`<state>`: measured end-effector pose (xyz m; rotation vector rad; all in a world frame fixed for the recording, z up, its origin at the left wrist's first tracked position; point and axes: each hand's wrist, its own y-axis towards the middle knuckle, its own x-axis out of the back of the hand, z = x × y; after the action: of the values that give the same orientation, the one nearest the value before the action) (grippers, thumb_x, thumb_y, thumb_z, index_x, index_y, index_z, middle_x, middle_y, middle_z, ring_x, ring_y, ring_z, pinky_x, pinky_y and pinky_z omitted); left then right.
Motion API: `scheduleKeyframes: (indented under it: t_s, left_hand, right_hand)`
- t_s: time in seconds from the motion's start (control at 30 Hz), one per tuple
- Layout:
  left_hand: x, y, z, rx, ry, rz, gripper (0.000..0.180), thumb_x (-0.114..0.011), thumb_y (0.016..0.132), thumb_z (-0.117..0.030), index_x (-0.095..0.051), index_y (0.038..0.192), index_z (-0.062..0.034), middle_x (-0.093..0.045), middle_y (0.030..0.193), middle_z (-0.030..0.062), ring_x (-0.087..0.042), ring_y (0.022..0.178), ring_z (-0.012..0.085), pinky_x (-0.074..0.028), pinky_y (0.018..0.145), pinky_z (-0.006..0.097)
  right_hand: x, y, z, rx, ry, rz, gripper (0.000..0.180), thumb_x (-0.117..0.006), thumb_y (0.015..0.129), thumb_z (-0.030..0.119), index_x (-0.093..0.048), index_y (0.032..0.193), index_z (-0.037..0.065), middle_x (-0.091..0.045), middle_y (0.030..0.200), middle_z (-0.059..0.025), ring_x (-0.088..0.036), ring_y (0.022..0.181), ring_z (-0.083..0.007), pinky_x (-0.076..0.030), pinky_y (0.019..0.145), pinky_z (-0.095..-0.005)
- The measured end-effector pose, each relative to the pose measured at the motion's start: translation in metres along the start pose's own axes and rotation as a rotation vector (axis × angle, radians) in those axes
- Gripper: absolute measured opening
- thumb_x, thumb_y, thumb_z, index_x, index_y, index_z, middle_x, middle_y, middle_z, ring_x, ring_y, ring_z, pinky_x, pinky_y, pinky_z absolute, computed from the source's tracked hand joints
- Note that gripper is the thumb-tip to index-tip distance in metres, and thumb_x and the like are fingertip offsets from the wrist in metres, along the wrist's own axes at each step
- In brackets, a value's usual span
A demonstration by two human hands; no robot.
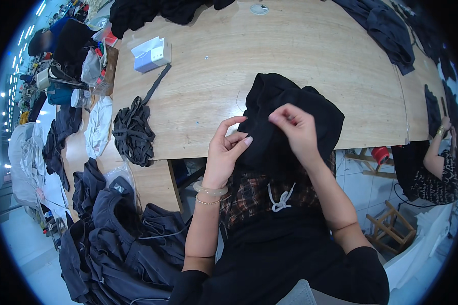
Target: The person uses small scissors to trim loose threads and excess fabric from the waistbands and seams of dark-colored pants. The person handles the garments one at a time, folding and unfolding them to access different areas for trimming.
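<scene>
A black cloth garment lies bunched over the table's front edge and hangs toward my lap. At its left side, my left hand grips the cloth edge; the thumb and bent middle finger are close together and the index finger reaches along the fabric. Above the middle of the garment, my right hand is closed in a pinch, thumb against forefinger. Whatever is between those fingertips is too small to make out. A thin dark thread shows on the wood just left of the garment.
The wooden table holds a tissue box, a bundle of dark strips, and dark clothes at the far edge. Dark garments are heaped at my left. At right are a wooden stool and another person's arm.
</scene>
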<state>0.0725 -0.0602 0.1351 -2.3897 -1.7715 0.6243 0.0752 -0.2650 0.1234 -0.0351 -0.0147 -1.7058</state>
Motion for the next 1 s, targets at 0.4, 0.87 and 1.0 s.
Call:
scheduleKeyframes:
  t_s: [0.4, 0.87, 1.0]
  left_hand:
    - [-0.006, 0.002, -0.006, 0.011, -0.028, -0.036, 0.057, -0.068, 0.089, 0.008, -0.049, 0.141, -0.0049, -0.073, 0.104, 0.0112, -0.068, 0.095, 0.0121, -0.053, 0.087, 0.026]
    - [-0.01, 0.003, -0.01, 0.011, -0.017, -0.042, 0.054, -0.069, 0.089, 0.007, -0.051, 0.139, -0.0036, -0.072, 0.099, 0.0091, -0.068, 0.091, 0.0106, -0.052, 0.085, 0.024]
    - [-0.01, 0.003, -0.009, 0.014, -0.025, -0.041, 0.054, -0.069, 0.089, 0.007, -0.051, 0.139, -0.0035, -0.072, 0.099, 0.0088, -0.068, 0.09, 0.0104, -0.052, 0.084, 0.023]
  right_hand:
    - [0.03, -0.006, 0.03, 0.449, -0.723, 0.103, 0.032, -0.081, 0.078, 0.03, -0.071, 0.102, 0.012, -0.054, 0.085, 0.0001, -0.048, 0.085, -0.0227, -0.036, 0.078, -0.0369]
    - [0.027, -0.002, 0.032, 0.503, -0.791, 0.185, 0.028, -0.082, 0.078, 0.028, -0.072, 0.101, 0.016, -0.051, 0.085, 0.0018, -0.046, 0.086, -0.0202, -0.032, 0.076, -0.0359]
    - [0.028, -0.001, 0.03, 0.495, -0.778, 0.189, 0.029, -0.082, 0.077, 0.028, -0.072, 0.102, 0.016, -0.052, 0.085, 0.0017, -0.046, 0.086, -0.0203, -0.032, 0.076, -0.0359]
